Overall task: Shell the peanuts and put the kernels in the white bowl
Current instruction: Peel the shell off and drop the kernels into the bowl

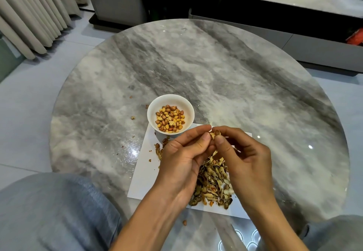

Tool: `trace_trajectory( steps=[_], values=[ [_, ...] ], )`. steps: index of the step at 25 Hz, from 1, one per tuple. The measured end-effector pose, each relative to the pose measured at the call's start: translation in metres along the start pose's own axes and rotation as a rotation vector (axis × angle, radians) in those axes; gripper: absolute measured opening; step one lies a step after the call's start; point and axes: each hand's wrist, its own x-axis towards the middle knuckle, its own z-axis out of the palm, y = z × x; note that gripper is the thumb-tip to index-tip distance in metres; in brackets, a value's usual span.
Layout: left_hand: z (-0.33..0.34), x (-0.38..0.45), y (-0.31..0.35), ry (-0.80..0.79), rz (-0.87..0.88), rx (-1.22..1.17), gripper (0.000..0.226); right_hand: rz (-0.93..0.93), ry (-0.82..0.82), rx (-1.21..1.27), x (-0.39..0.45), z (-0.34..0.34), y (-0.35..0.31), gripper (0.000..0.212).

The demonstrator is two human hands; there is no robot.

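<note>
Head view: both hands, left (184, 152) and right (243, 152), pinch a light, brittle peanut (214, 134) above the tabletop's near edge; grip its seam.

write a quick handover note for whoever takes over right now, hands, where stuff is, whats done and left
Left hand and right hand: both pinch one peanut, partly cracked open.
White bowl: behind the hands, holds many kernels.
Shells: piled on the white sheet under the hands.
Done: many shelled.
Left: finish this peanut, drop its kernels in the bowl; whole peanuts may remain in the pile.
</note>
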Motion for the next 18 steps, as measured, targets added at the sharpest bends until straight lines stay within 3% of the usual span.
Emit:
trace_trajectory(
  steps=[4, 8, 10, 12, 14, 16, 18],
  values=[
    [-0.0006, 0.0014, -0.0002, 0.029, -0.044, -0.02, 0.02, 0.528, 0.001, 0.565, 0.0047, 0.0009, -0.0005, 0.024],
    [-0.0014, 0.0016, -0.0003, 0.058, -0.059, -0.016, 0.022, 0.697, -0.047, 0.77, 0.0099, -0.0027, 0.0029, 0.034],
    [-0.0011, 0.0013, -0.0006, 0.071, -0.066, -0.027, 0.024, 0.56, -0.034, 0.572, 0.0074, -0.0011, 0.0029, 0.022],
    [-0.0013, 0.0013, 0.0005, 0.078, -0.06, -0.029, 0.024, 0.256, -0.033, 0.139, 0.0041, -0.0006, 0.0029, 0.016],
    [-0.0026, 0.0016, 0.002, 0.076, -0.039, -0.006, 0.026, -0.002, -0.061, -0.13, 0.004, -0.0015, 0.0025, 0.019],
    [-0.0032, 0.0012, 0.0024, 0.077, -0.016, 0.043, 0.026, -0.022, -0.042, -0.16, 0.0052, -0.0047, 0.002, 0.016],
    [-0.0024, -0.0002, 0.0009, 0.07, 0.011, 0.124, 0.021, 0.147, -0.013, 0.029, 0.0069, -0.0057, -0.0014, 0.01]
  ],
)
